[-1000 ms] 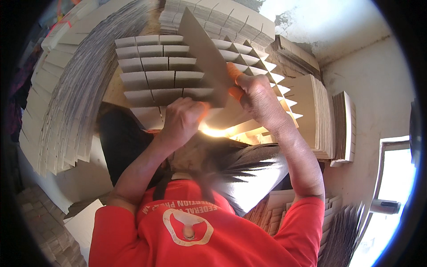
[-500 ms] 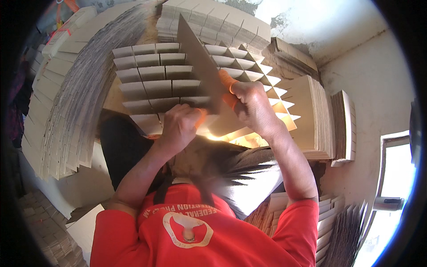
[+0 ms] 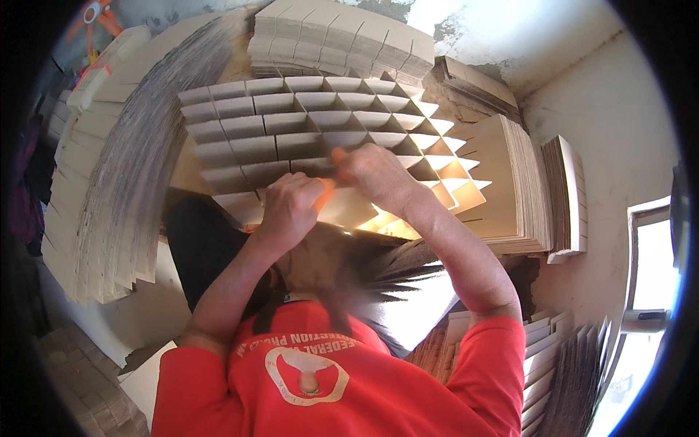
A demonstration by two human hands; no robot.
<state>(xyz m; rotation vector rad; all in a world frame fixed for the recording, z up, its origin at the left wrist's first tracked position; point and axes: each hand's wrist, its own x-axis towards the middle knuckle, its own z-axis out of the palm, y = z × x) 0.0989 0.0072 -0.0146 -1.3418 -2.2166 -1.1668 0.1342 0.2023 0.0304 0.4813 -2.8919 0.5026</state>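
A grid of interlocking cardboard dividers (image 3: 298,124) lies in front of me, its strips crossing to form rows of cells. My left hand (image 3: 291,207) is closed at the grid's near edge, with fingers curled around the cardboard there. My right hand (image 3: 375,175) is closed just to its right and slightly farther away, fingertips down on a cardboard strip of the grid. Orange covers show on fingers of both hands. The fingertips and the piece between them are partly hidden by the hands and blurred.
A long fanned row of slotted cardboard strips (image 3: 131,167) curves along the left. Another stack of slotted strips (image 3: 342,40) stands beyond the grid. Stacked cardboard sheets (image 3: 502,186) sit at the right, near the wall (image 3: 590,131). More cardboard pieces (image 3: 542,357) stand at the lower right.
The cardboard strip that my right hand held up slantwise over the grid is now down in it. My right hand has moved left and down, closer to my left hand, which has barely moved.
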